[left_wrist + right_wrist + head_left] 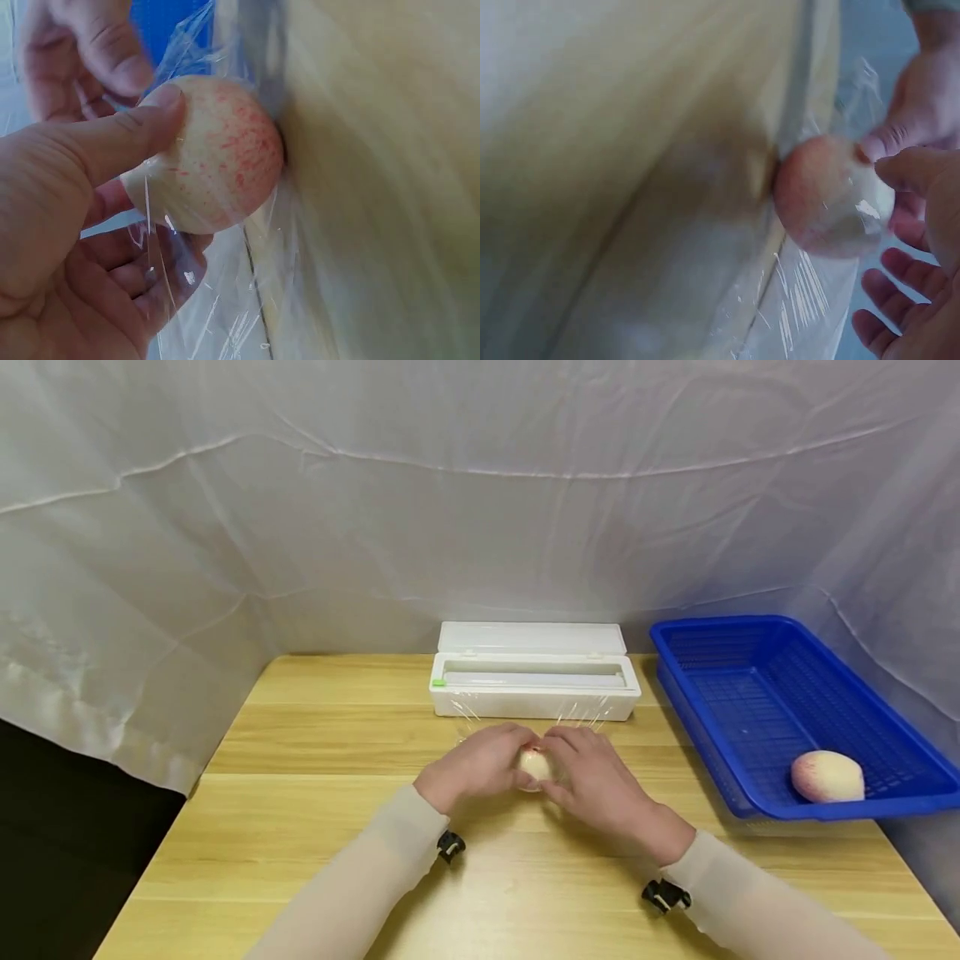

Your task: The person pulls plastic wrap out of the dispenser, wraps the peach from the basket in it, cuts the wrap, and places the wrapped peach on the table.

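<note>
A pale peach with red speckles point(536, 765) is on the table between both hands, in front of the white box. Clear film point(217, 322) lies around it and stretches toward the box. The left hand point(480, 762) grips the peach, its thumb on the near side and its fingers curled beyond in the left wrist view. My right hand point(603, 781) is at the peach's other side; in the right wrist view its thumb touches the film-covered peach point(832, 199) and its other fingers are loosely bent behind.
The white box point(536, 702) stands with its lid raised at the table's back, a film roll inside and a green piece at its left. On the right a blue basket point(697, 735) holds another peach point(827, 777). Pale cloth hangs behind the wooden table point(300, 827).
</note>
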Tool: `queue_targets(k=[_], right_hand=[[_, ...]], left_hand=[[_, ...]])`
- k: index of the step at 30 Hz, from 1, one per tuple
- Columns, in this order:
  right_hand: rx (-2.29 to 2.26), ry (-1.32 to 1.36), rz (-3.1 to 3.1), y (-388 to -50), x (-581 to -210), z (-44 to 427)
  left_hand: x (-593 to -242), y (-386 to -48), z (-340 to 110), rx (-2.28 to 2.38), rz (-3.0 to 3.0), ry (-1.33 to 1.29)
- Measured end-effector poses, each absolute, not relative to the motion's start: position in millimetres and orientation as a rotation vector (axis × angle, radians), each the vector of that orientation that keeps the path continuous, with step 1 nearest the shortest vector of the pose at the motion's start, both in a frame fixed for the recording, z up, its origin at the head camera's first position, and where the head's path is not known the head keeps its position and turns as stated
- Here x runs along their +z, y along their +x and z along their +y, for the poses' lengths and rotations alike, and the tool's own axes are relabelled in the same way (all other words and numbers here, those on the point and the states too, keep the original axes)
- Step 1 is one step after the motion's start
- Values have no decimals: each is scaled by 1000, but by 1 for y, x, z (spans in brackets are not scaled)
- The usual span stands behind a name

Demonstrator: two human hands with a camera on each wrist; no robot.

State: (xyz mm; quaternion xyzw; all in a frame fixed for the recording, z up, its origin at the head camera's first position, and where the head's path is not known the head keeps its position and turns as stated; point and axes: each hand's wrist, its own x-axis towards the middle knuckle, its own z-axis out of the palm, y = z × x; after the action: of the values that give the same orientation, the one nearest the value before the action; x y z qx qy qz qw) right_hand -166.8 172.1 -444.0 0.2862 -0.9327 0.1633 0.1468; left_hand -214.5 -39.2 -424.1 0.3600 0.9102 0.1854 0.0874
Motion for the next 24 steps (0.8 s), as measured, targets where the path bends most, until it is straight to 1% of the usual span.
queue_targets(k=[5, 14, 24], right_hand=[[318, 871, -2634, -165, -454, 168], [368, 842, -2600, -174, -464, 169], [315, 863, -2629, -187, -468, 170]], left_hand=[[-424, -226, -40, 700, 2608, 1027], [-428, -237, -47, 928, 2452, 853], [-434, -246, -53, 1096, 2378, 759]])
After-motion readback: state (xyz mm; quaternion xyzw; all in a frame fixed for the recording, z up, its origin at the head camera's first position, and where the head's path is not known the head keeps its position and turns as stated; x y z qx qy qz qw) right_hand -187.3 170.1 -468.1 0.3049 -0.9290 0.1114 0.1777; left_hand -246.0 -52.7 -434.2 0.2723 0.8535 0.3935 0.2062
